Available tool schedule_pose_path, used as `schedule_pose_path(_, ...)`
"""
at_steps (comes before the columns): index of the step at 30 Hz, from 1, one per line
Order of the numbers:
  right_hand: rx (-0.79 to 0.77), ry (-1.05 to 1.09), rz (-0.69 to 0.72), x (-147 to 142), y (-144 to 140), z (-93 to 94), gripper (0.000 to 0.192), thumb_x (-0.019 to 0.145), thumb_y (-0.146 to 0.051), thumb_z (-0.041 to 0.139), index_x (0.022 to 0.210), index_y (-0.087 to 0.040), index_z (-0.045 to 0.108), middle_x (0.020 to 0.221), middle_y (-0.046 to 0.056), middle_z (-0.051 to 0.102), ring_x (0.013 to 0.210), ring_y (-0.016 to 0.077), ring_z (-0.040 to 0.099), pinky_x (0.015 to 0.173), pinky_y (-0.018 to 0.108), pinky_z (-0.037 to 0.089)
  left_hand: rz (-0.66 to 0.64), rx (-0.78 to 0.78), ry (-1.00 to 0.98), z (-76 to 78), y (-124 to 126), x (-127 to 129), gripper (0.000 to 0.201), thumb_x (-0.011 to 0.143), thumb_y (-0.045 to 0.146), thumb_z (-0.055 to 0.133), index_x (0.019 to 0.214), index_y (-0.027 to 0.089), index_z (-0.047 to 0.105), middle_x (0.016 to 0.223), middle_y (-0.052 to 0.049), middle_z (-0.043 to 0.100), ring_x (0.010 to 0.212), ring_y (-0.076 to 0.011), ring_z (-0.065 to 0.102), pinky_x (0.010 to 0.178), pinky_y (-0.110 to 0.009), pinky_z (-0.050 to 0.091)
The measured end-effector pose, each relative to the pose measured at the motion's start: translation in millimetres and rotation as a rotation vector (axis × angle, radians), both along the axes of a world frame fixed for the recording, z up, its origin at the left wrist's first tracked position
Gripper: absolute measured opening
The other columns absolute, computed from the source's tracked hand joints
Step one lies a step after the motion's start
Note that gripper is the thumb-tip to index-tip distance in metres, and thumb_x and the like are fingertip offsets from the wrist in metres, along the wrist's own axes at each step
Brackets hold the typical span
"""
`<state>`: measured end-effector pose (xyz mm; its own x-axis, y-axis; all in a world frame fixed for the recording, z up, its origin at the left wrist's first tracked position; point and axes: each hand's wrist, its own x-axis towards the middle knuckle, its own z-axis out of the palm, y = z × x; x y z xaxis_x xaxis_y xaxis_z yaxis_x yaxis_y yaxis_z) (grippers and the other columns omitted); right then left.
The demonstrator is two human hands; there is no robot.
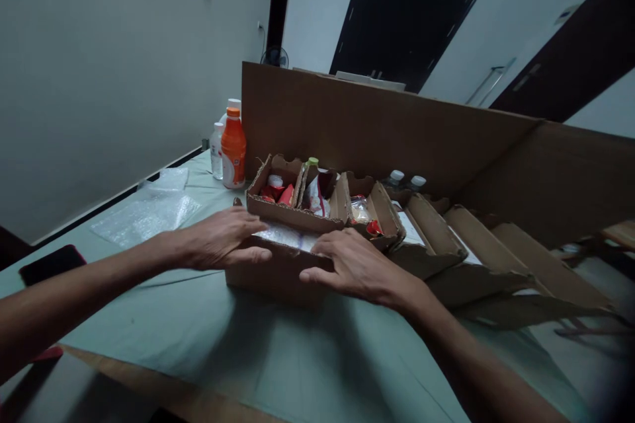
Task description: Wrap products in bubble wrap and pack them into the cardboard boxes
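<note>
A small cardboard box (278, 277) stands on the green cloth in front of me, with bubble wrap (290, 236) showing at its top. My left hand (223, 238) is at the box's left end, fingers stretched toward the bubble wrap and thumb apart near the front rim. At the right end, my right hand (350, 261) rests its bent fingertips at the top edge, its thumb spread in front of the box's front wall. The undersides of both hands are hidden. Right behind the box sits a cardboard bin (297, 217) with red packets (285, 195).
More cardboard bins (426, 225) run off to the right before a tall cardboard panel (372, 122). An orange bottle (233, 149) and a clear bottle (217, 152) stand at the back left. Loose bubble wrap (149, 211) and a dark phone-like slab (52, 264) lie on the left.
</note>
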<state>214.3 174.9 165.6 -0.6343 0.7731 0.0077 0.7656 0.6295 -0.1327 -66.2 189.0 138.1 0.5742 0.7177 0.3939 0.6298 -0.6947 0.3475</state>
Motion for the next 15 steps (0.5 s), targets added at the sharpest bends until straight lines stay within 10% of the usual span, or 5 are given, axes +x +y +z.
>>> schedule_pose_path(4, 0.489, 0.548, -0.285, 42.7, -42.7, -33.9, 0.028, 0.094, -0.048, 0.057, 0.091, -0.022, 0.069, 0.092, 0.005, 0.074, 0.090, 0.0230, 0.066, 0.085, 0.038, 0.046, 0.374, 0.098, -0.416, -32.1, -34.1, -35.0, 0.049, 0.091, 0.050, 0.055, 0.133, 0.024, 0.058, 0.129, -0.009, 0.065, 0.122, -0.0289, 0.058, 0.109, -0.046, 0.043)
schedule_pose_path(6, 0.489, 0.696, -0.509, 54.7, -53.9, -62.9, 0.029, 0.092, -0.050, 0.058, 0.092, -0.023, 0.069, 0.091, 0.005, 0.074, 0.087, 0.0235, 0.067, 0.082, 0.037, 0.049, 0.502, -0.059, -0.564, -61.5, -37.9, -44.3, 0.065, 0.087, 0.054, 0.059, 0.142, 0.022, 0.049, 0.140, -0.011, 0.058, 0.128, -0.0325, 0.055, 0.111, -0.050, 0.042)
schedule_pose_path(10, 0.084, 0.840, -0.598, 31.2, -40.5, -119.6, 0.063, 0.084, -0.063, 0.059, 0.129, -0.019, 0.060, 0.122, 0.013, 0.070, 0.109, 0.0302, 0.066, 0.093, 0.044, 0.051, 0.367, -0.410, -0.746, -109.7, -16.6, -23.5, 0.092, 0.079, 0.062, 0.064, 0.152, 0.015, 0.036, 0.157, -0.017, 0.039, 0.144, -0.0381, 0.037, 0.120, -0.053, 0.029)
schedule_pose_path(15, 0.082, 0.980, -0.574, -11.4, -35.7, -144.9, 0.067, 0.092, -0.061, 0.046, 0.143, -0.019, 0.048, 0.134, 0.014, 0.061, 0.127, 0.0302, 0.055, 0.110, 0.050, 0.040, 0.212, -0.533, -1.008, -121.2, -13.9, 19.5, 0.088, 0.085, 0.061, 0.059, 0.153, 0.011, 0.034, 0.147, -0.017, 0.053, 0.142, -0.0349, 0.042, 0.119, -0.050, 0.032)
